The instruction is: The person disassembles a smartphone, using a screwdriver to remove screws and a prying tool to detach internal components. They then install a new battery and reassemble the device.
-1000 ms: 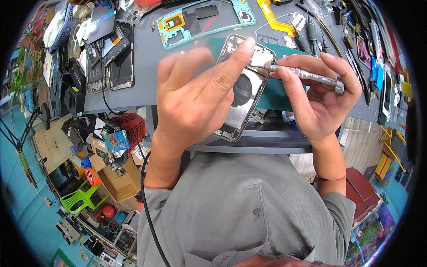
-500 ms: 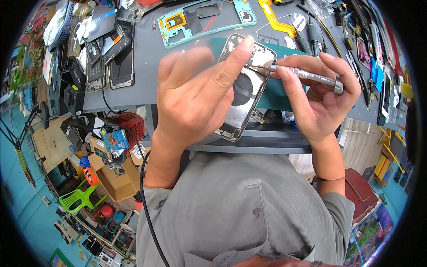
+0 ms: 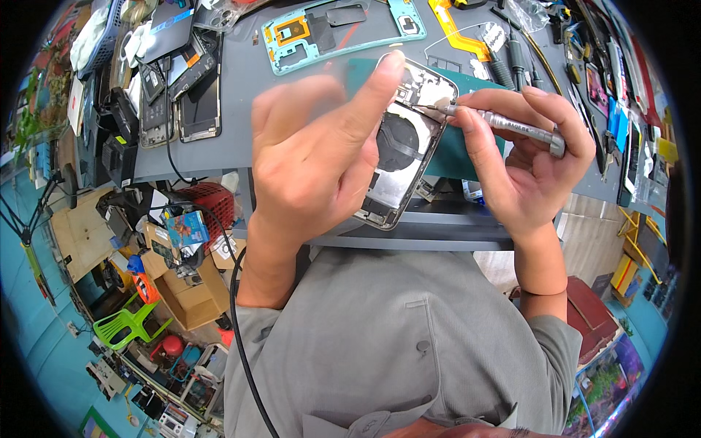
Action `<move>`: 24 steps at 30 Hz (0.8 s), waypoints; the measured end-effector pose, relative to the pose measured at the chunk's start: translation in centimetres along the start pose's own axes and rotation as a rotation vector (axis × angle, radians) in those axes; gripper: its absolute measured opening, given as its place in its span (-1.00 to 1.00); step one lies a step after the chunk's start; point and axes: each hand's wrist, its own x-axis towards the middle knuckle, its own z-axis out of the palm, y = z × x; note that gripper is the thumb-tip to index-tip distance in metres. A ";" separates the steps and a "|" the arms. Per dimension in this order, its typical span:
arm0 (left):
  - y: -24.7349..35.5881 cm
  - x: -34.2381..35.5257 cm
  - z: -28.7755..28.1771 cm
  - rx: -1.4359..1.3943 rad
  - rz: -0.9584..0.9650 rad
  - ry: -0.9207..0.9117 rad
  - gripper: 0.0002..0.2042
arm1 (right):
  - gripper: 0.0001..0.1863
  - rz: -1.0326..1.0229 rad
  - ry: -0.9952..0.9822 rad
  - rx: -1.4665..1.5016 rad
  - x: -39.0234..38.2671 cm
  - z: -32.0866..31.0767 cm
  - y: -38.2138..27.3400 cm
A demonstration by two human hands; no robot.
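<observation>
An opened phone housing, metallic inside with a dark round coil, is held tilted above the table's front edge. My left hand grips it along its left side, one finger stretched to the top edge and the other raised fingers blurred. That hand covers much of the housing's left half. In my right hand lies a slim silver precision screwdriver, held between thumb and fingers. Its thin tip points left at the upper part of the housing; whether it touches cannot be made out. A green mat shows behind the housing.
Across the grey table lie a light-blue phone frame, a yellow flex cable and dark-handled tools. Phone parts are piled at the left. A black cable runs down past my left arm.
My left finger has shifted slightly left along the housing's top, showing more of the inside. The housing has turned a little. My right hand with the screwdriver has barely moved.
</observation>
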 end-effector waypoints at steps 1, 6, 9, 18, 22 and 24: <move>0.1 -0.1 -0.1 -0.009 -0.012 0.024 -0.47 | -0.22 -0.010 -0.013 -0.037 0.2 0.0 -0.4; 0.1 -1.9 -0.1 -0.094 -0.114 0.142 -0.47 | -0.23 -0.047 -0.050 -0.152 1.9 0.2 -1.8; 0.3 -3.1 -0.5 -0.113 -0.170 0.221 -0.48 | -0.28 -0.029 -0.135 -0.188 3.4 -0.1 -2.8; -1.8 -4.9 -0.8 -0.093 -0.281 0.463 -0.51 | -0.38 -0.126 -0.337 -0.434 7.3 -0.1 -4.2; -2.1 -5.2 -1.1 -0.117 -0.325 0.468 -0.60 | -0.35 -0.092 -0.372 -0.377 8.1 0.3 -5.6; -2.3 -5.2 -1.1 -0.119 -0.343 0.477 -0.63 | -0.34 0.035 -0.352 -0.366 7.8 0.2 -6.3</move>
